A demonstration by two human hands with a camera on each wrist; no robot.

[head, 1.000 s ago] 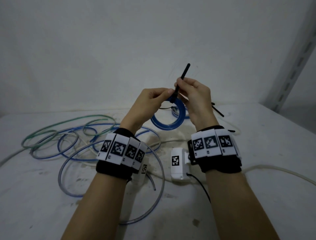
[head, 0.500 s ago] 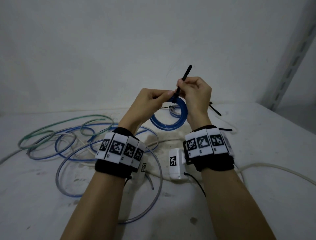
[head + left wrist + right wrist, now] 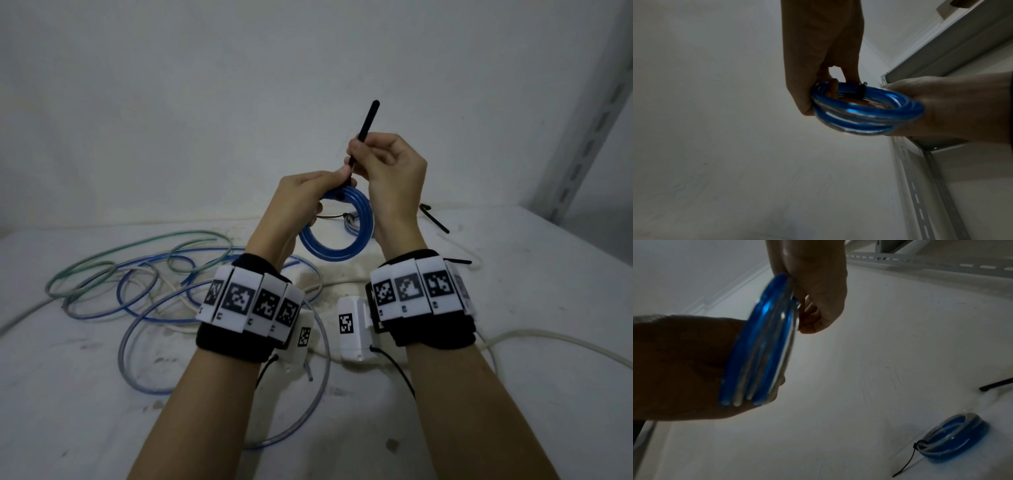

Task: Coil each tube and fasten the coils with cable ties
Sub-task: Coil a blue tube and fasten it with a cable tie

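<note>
A blue tube coil hangs upright in the air above the table. My left hand grips its top, where a black cable tie is looped round the turns. My right hand pinches the tie's tail, which sticks up past its fingers. In the left wrist view the tie's band sits tight across the coil, with my left hand gripping beside it. The right wrist view shows the coil edge-on between both hands.
A second blue coil, bound with a black tie, lies on the white table behind. Loose black ties lie at the back right. Uncoiled green, blue and clear tubes sprawl at the left; a white tube runs right. A shelf post stands at the right.
My right hand has moved up and away from the coil, drawing the tie's tail through. The left hand keeps the coil in about the same place.
</note>
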